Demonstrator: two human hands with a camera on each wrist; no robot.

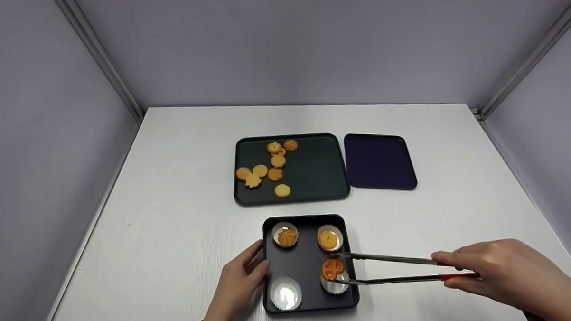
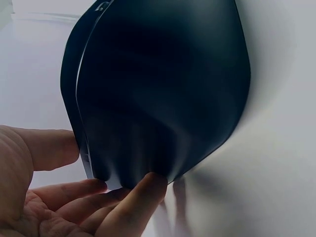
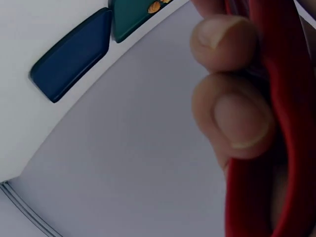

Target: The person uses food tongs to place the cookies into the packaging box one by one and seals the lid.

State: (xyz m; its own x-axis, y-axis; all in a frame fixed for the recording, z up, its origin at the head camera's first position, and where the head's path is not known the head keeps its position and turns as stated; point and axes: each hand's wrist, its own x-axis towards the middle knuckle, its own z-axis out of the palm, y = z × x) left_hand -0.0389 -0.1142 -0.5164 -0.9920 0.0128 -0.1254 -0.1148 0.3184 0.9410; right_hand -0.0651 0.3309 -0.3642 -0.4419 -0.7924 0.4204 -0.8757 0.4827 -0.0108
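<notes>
My right hand (image 1: 505, 270) grips red-handled metal tongs (image 1: 400, 280); the red handles (image 3: 291, 98) fill the right side of the right wrist view. Between the tong tips is a pretzel-shaped cookie (image 1: 332, 269), overlapping the near-right paper cup (image 1: 335, 286) in the head view. That cup stands in a black baking tray (image 1: 300, 275). The left hand (image 1: 239, 280) holds this tray by its left side, with thumb and fingertips against the rim and outer wall (image 2: 163, 89). Both far cups hold cookies: a ridged one (image 1: 287, 237) and a round one (image 1: 328, 239). The near-left cup (image 1: 285, 293) is empty.
Behind the black tray lies a dark green tray (image 1: 313, 173), with several cookies (image 1: 275, 174) on its left half. A dark blue tray (image 1: 379, 161) sits at its right, bare. Pale panels (image 1: 289, 46) stand behind and beside the white table (image 1: 179, 199).
</notes>
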